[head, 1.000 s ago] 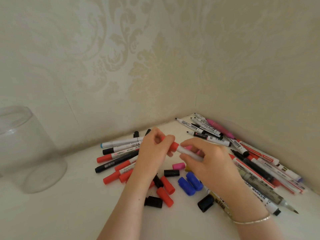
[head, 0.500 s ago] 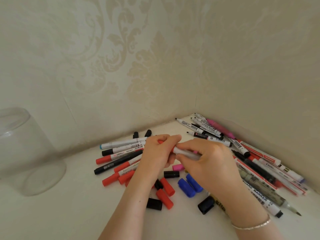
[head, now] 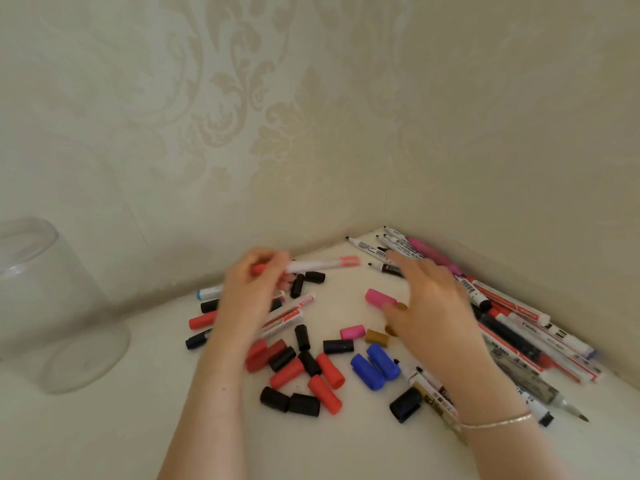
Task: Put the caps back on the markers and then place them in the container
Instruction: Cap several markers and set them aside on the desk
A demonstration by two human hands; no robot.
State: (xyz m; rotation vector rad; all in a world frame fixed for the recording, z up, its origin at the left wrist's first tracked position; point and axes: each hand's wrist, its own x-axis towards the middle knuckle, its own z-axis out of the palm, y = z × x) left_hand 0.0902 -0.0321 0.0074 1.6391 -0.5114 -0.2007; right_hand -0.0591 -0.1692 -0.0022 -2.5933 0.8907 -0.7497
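My left hand grips a white marker with red ends near its capped end and holds it level above the tabletop. My right hand hovers with fingers spread and holds nothing, over the table just left of the uncapped markers piled along the right wall. Capped markers lie under and beside my left hand. Loose caps in red, black, blue, pink and brown are scattered between my arms. A clear container stands at the far left.
Patterned walls meet in a corner behind the markers. The white tabletop stretches bare in front of the container and toward the near edge.
My hands have come apart. The left hand carried the capped marker up and to the left, and the right hand let go of it and moved right with its fingers spread.
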